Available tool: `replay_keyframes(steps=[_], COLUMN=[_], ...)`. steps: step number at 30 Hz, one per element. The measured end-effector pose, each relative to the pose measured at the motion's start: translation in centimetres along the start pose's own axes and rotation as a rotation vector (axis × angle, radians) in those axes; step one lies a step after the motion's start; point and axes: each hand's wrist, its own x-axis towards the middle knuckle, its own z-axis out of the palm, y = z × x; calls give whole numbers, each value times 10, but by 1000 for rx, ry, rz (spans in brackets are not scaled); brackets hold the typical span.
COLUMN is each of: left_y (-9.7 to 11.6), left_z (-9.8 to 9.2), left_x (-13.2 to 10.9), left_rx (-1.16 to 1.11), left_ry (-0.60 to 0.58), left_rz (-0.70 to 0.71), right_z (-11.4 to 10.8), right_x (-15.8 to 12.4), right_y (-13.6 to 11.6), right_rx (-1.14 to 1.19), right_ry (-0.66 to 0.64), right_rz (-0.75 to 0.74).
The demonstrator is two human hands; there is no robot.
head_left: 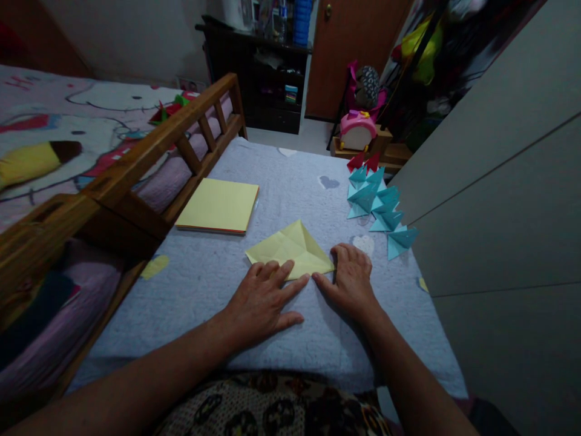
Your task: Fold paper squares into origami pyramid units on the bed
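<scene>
A yellow sheet of origami paper, creased and folded into a kite-like shape, lies in front of me on the cloth-covered surface. My left hand rests with fingers spread, its fingertips on the paper's lower left edge. On the other side, my right hand lies with its thumb apart from the other fingers, touching the paper's right corner. Neither hand grips anything.
Left of the paper sits a stack of yellow square paper. Several folded teal paper pieces and red ones stand along the right edge. A wooden rail borders the left side; a pale cabinet borders the right.
</scene>
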Motion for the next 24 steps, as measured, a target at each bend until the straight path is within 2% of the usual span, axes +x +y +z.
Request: replay_keyframes(steps=[24], left_y=[0], left_z=[1], left_x=[-1], left_rx=[-22], left_ry=[-12], left_rz=[-3], right_z=[-4], right_x=[0], right_y=[14], right_rx=[3], right_ry=[-9], right_rz=[37])
